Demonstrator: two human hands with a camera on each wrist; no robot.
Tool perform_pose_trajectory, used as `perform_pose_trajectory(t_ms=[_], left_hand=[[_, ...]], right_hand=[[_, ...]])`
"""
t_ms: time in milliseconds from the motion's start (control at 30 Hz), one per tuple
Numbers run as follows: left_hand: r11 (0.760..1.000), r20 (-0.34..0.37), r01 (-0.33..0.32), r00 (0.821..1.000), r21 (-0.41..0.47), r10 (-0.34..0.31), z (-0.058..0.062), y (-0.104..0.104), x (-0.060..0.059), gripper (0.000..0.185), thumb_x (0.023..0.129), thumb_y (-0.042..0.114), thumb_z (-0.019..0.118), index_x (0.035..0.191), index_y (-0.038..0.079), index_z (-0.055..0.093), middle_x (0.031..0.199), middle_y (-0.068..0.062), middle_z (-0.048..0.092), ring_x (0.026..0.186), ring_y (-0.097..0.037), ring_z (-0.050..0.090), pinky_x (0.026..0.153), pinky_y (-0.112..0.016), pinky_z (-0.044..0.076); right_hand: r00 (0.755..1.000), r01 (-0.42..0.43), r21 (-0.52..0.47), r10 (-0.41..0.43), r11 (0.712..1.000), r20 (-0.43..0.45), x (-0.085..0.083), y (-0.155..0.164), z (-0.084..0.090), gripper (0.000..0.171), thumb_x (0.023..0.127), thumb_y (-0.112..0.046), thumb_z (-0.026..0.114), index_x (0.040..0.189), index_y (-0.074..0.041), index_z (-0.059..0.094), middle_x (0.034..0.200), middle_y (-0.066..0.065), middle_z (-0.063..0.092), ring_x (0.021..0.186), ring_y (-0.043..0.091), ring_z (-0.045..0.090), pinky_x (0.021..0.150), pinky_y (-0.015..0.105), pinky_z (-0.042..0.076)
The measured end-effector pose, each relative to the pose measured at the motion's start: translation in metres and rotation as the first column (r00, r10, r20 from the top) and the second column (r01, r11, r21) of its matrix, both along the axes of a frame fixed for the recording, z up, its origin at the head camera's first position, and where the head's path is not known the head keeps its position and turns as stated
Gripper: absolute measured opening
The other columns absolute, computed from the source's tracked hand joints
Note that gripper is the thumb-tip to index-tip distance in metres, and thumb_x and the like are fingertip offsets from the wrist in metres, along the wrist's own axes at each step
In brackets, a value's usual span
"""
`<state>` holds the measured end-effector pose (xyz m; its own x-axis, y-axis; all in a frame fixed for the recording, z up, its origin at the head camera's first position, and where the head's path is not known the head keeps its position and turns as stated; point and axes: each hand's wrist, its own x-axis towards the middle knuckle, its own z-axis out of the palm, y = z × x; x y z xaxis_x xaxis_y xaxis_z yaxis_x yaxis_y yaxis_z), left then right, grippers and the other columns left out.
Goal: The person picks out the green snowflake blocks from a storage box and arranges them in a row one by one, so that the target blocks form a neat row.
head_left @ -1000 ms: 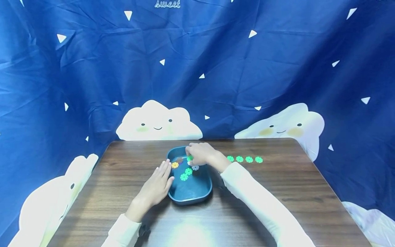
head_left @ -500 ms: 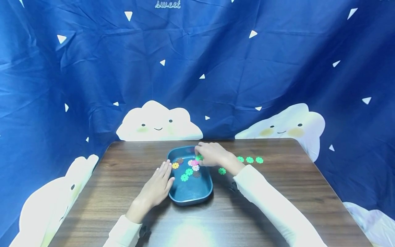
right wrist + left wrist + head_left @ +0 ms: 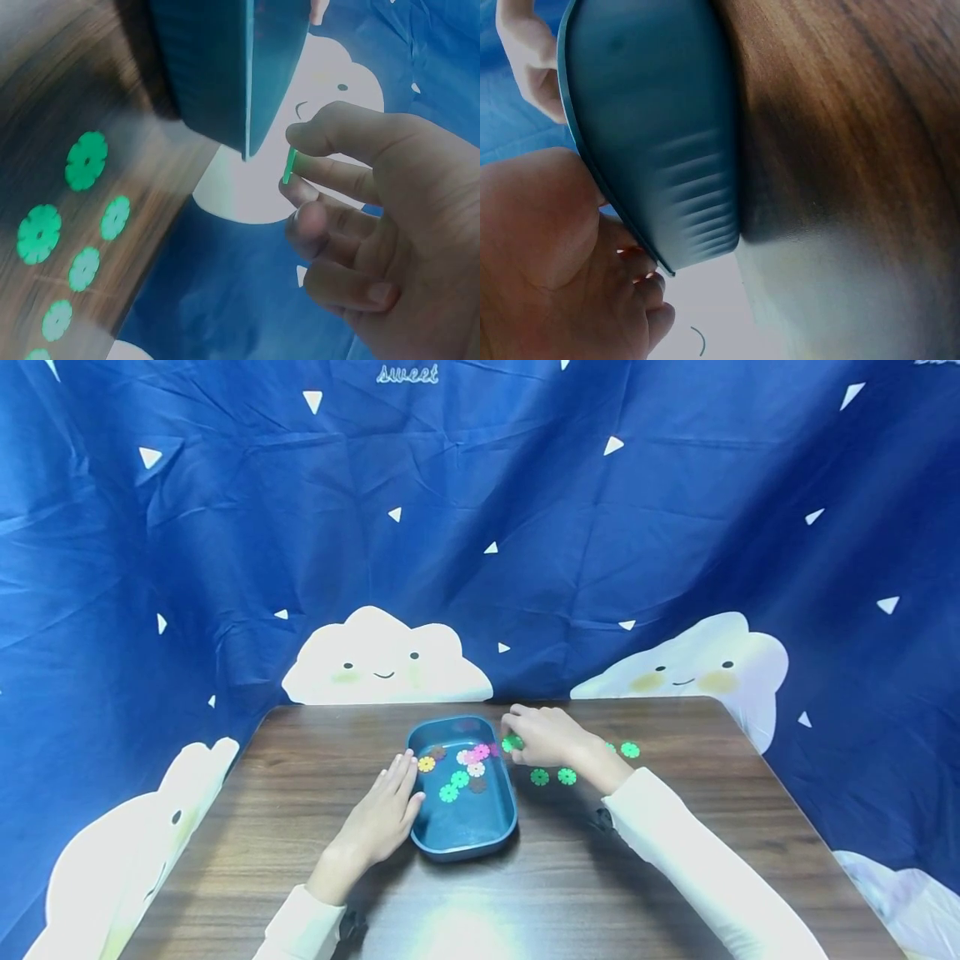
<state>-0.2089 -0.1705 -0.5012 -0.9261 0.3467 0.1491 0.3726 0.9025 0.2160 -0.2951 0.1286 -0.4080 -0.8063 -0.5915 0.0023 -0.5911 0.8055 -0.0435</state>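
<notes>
My right hand (image 3: 551, 737) is just past the right rim of the blue tray (image 3: 461, 831), pinching a green flower-shaped disc (image 3: 290, 163) between thumb and fingertips. My left hand (image 3: 378, 814) rests against the tray's left rim, fingers straight. In the tray lie flower-shaped discs: green ones (image 3: 448, 793), pink ones (image 3: 481, 752), a white one (image 3: 476, 770), a yellow-orange one (image 3: 426, 764) and brown ones (image 3: 437, 752). More green discs (image 3: 567, 776) lie flat on the table to the right in two rows. My right forearm hides part of the back row.
The brown wooden table (image 3: 337, 735) bears the tray near its middle. Behind it hangs a blue curtain (image 3: 525, 527) with cloud and triangle prints. A bright light reflection shows on the table's front part.
My right hand has moved right, out of the tray, carrying the green disc. This uncovers pink discs in the tray and green discs on the table. My left hand stays still.
</notes>
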Motion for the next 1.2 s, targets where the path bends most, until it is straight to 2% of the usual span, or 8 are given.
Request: perform_pose_trajectory(t_ms=[300, 467, 600, 833, 1000, 1200], left_hand=[[1.0, -0.007, -0.006, 1.0, 0.003, 0.006, 0.002, 0.001, 0.001, 0.061, 0.106, 0.037, 0.037, 0.154, 0.003, 0.026, 0.164, -0.012, 0.019, 0.152, -0.029, 0.019, 0.122, -0.049, 0.024], [1.0, 0.001, 0.0, 1.0, 0.004, 0.0, 0.003, 0.001, 0.002, 0.06, 0.106, 0.037, 0.037, 0.154, 0.003, 0.025, 0.164, -0.013, 0.019, 0.152, -0.029, 0.019, 0.122, -0.049, 0.024], [1.0, -0.006, 0.0, 1.0, 0.009, 0.0, 0.002, 0.001, 0.002, 0.06, 0.106, 0.036, 0.038, 0.154, 0.002, 0.027, 0.164, -0.013, 0.02, 0.151, -0.031, 0.021, 0.122, -0.049, 0.025], [1.0, -0.002, -0.003, 1.0, 0.005, 0.003, 0.002, 0.001, 0.002, 0.06, 0.106, 0.037, 0.035, 0.154, 0.002, 0.026, 0.164, -0.013, 0.019, 0.152, -0.03, 0.019, 0.123, -0.049, 0.024], [1.0, -0.009, -0.004, 1.0, 0.002, 0.004, 0.001, 0.0, 0.002, 0.06, 0.106, 0.037, 0.036, 0.154, 0.002, 0.026, 0.164, -0.013, 0.02, 0.152, -0.029, 0.019, 0.123, -0.046, 0.022], [1.0, -0.028, 0.001, 1.0, 0.009, 0.0, 0.001, 0.0, 0.003, 0.06, 0.106, 0.036, 0.038, 0.153, 0.001, 0.028, 0.163, -0.014, 0.022, 0.151, -0.031, 0.023, 0.122, -0.049, 0.026]], right_hand=[[0.999, 0.008, -0.032, -0.009, 0.999, -0.05, 0.005, 0.029, -0.003, 0.028, 0.081, -0.031, 0.072, 0.106, -0.02, 0.066, 0.097, -0.005, 0.058, 0.068, 0.014, 0.054, 0.059, 0.035, 0.049], [0.998, 0.022, -0.051, -0.025, 0.998, -0.065, 0.009, 0.047, -0.007, 0.033, 0.079, -0.03, 0.072, 0.109, -0.017, 0.067, 0.096, -0.005, 0.057, 0.068, 0.014, 0.053, 0.058, 0.034, 0.047], [0.998, 0.028, -0.069, -0.032, 0.997, -0.061, 0.013, 0.059, -0.011, 0.034, 0.078, -0.027, 0.071, 0.109, -0.015, 0.066, 0.093, -0.004, 0.056, 0.068, 0.014, 0.052, 0.057, 0.032, 0.045], [0.997, 0.06, -0.074, -0.064, 0.995, -0.042, 0.017, 0.075, -0.022, 0.031, 0.078, -0.028, 0.074, 0.106, -0.018, 0.066, 0.089, -0.006, 0.054, 0.063, 0.012, 0.05, 0.053, 0.031, 0.043], [0.996, 0.085, -0.073, -0.087, 0.994, -0.025, 0.018, 0.087, -0.033, 0.031, 0.079, -0.027, 0.073, 0.107, -0.018, 0.065, 0.092, -0.004, 0.057, 0.06, 0.011, 0.048, 0.05, 0.03, 0.04], [0.993, 0.112, -0.084, -0.114, 0.99, -0.025, 0.018, 0.102, -0.043, 0.032, 0.078, -0.025, 0.073, 0.107, -0.018, 0.066, 0.092, -0.003, 0.056, 0.061, 0.012, 0.048, 0.05, 0.031, 0.04]])
